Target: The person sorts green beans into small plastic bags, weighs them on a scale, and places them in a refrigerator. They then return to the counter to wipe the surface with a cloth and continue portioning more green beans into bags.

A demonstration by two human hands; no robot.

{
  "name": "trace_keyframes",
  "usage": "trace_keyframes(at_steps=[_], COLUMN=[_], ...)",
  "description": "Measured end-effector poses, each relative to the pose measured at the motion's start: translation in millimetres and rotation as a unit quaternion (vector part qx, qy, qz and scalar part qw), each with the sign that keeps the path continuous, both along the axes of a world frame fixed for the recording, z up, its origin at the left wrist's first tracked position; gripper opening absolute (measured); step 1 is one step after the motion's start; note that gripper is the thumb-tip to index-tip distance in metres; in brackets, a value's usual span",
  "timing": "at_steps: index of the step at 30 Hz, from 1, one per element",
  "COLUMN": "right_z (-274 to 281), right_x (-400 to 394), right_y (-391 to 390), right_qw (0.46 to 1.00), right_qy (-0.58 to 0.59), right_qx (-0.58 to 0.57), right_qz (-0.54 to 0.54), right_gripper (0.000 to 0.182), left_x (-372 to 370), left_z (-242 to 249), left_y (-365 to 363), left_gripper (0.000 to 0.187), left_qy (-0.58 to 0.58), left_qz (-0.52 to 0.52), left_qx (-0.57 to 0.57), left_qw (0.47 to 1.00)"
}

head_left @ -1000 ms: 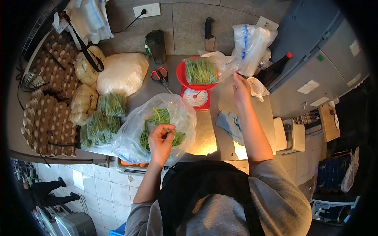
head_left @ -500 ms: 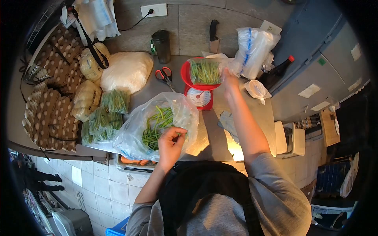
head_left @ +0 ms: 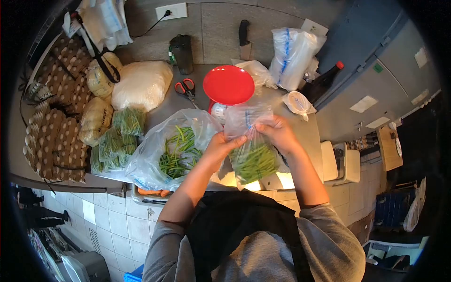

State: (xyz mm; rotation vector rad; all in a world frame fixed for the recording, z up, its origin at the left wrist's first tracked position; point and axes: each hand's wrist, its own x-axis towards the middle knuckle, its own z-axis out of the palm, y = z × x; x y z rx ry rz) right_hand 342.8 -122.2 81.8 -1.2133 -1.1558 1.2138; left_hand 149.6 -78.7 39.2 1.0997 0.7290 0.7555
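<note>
A clear plastic bag of cut green beans (head_left: 255, 163) hangs between my hands above the near edge of the counter, beans at its bottom. My left hand (head_left: 222, 147) is closed on the left side of the bag's upper part. On its other side, my right hand (head_left: 278, 135) pinches the gathered plastic above the beans. Just behind the bag stands a kitchen scale with a bare red pan (head_left: 229, 85); its dial is partly hidden. To the left lies a large open plastic bag (head_left: 146, 152) with loose cut green beans (head_left: 180, 152) inside.
Several filled bean bags (head_left: 117, 142) are piled at the left, near egg trays (head_left: 56, 141) and a big white bag (head_left: 142, 86). Scissors (head_left: 186, 89) and a dark tumbler (head_left: 182, 54) stand behind. A knife (head_left: 244, 40), plastic roll (head_left: 296, 58) and dark bottle (head_left: 324, 83) are at the back right.
The bean bag has come off the scale pan toward me, leaving the pan bare. My left hand has moved right from the large bag and now grips the bean bag too.
</note>
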Motion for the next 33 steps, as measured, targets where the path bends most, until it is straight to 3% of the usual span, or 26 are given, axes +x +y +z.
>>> trace_keyframes(at_steps=[1, 2, 5, 6, 9, 12, 14, 15, 17, 18, 20, 22, 24, 26, 29, 30, 33], right_z=[-6, -8, -9, -19, -51, -73, -89, -96, -116, -152, -162, -165, -171, -185, -174, -172, -180], right_x=[1, 7, 21, 27, 28, 26, 31, 34, 38, 46, 46, 47, 48, 54, 48, 48, 54], right_y=[-6, -15, -47, -59, -80, -79, -66, -59, -44, -40, -37, -34, -31, -30, -31, -31, -32], right_qw=[1.000, 0.999, 0.996, 0.993, 0.980, 0.985, 0.978, 0.974, 0.960, 0.956, 0.939, 0.922, 0.911, 0.906, 0.913, 0.913, 0.911], right_qy=[0.011, -0.018, -0.092, -0.111, -0.164, -0.116, -0.066, -0.106, -0.186, -0.267, -0.325, -0.372, -0.411, -0.419, -0.404, -0.402, -0.401], right_qx=[-0.010, -0.011, -0.014, -0.007, 0.001, -0.086, -0.190, -0.198, -0.211, -0.125, -0.113, -0.104, -0.043, -0.064, -0.056, -0.061, -0.093], right_qz=[-0.026, -0.028, -0.001, 0.029, 0.113, 0.096, 0.048, 0.033, 0.005, 0.000, -0.026, -0.030, -0.019, 0.007, 0.014, 0.012, 0.034], right_gripper=[0.013, 0.012, 0.012, 0.013, 0.009, 0.004, 0.012, 0.014, 0.017, 0.023, 0.026, 0.028, 0.020, 0.021, 0.017, 0.016, 0.011], left_x=[4, 9, 19, 10, -10, -11, -8, -6, 3, 6, 8, 8, 0, -6, 1, 8, 19], left_z=[0, 1, -5, -19, -69, -94, -106, -111, -123, -138, -144, -132, -113, -107, -109, -126, -151], left_y=[1, -3, -18, -19, -41, -55, -54, -53, -54, -54, -57, -59, -58, -53, -45, -42, -39], left_gripper=[0.038, 0.024, 0.016, 0.018, 0.018, 0.015, 0.013, 0.013, 0.013, 0.012, 0.013, 0.024, 0.054, 0.077, 0.086, 0.090, 0.090], left_qy=[-0.034, -0.008, -0.045, 0.027, 0.229, 0.052, 0.043, 0.036, 0.098, 0.130, 0.209, 0.304, 0.255, 0.207, 0.171, 0.129, 0.228], left_qz=[-0.087, -0.048, -0.026, -0.107, -0.173, -0.152, -0.091, -0.059, -0.018, 0.004, 0.049, 0.097, 0.068, -0.030, -0.085, -0.051, -0.094], left_qx=[-0.117, -0.087, 0.074, 0.142, 0.204, -0.035, -0.071, -0.088, -0.050, -0.029, 0.063, 0.201, 0.371, 0.435, 0.301, 0.285, 0.330], left_qw=[0.989, 0.995, 0.996, 0.984, 0.936, 0.986, 0.992, 0.994, 0.994, 0.991, 0.975, 0.926, 0.891, 0.876, 0.934, 0.948, 0.911])
